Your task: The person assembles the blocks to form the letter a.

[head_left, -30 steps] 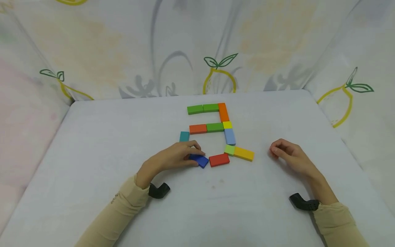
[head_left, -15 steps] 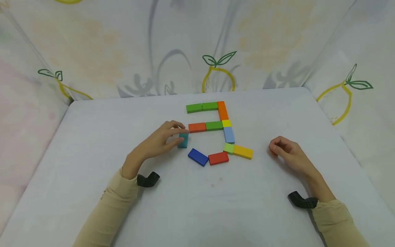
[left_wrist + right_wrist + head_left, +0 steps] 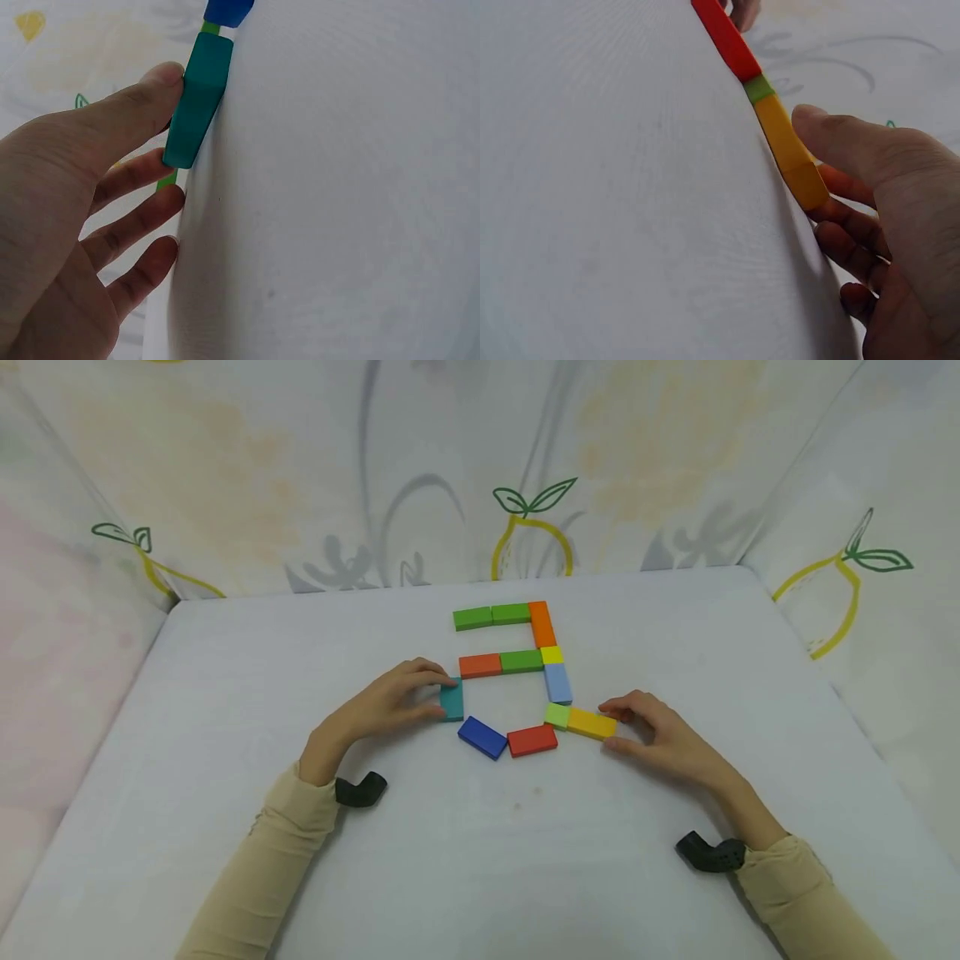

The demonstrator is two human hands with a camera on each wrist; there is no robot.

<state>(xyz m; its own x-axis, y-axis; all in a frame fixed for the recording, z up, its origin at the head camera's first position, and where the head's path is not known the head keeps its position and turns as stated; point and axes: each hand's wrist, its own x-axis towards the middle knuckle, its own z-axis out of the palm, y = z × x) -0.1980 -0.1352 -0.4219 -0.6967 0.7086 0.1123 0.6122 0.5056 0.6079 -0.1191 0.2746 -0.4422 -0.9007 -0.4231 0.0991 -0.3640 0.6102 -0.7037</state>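
At the left of the block layout, my left hand [image 3: 390, 702] pinches a teal block [image 3: 452, 700] by its two ends. In the left wrist view the thumb lies against the teal block [image 3: 201, 101], with other fingers spread below it. My right hand [image 3: 660, 735] has thumb and fingertips on either side of the outer end of a yellow-orange block [image 3: 591, 723]. That block meets a small light green block [image 3: 557, 716]. A dark blue block [image 3: 482, 737] and a red block [image 3: 532, 740] lie between the hands, nearest the person.
Behind them run two green blocks [image 3: 491, 617], an orange block [image 3: 542, 623], an orange-red block [image 3: 480, 666], another green block [image 3: 521, 661], a small yellow block [image 3: 551, 654] and a light blue block [image 3: 557, 682]. All lie on a white-covered table [image 3: 525, 860] before a patterned curtain [image 3: 420, 460].
My left hand let go of the dark blue block, went to the teal block and shifted it slightly right. My right hand came in from the right to the yellow-orange block.
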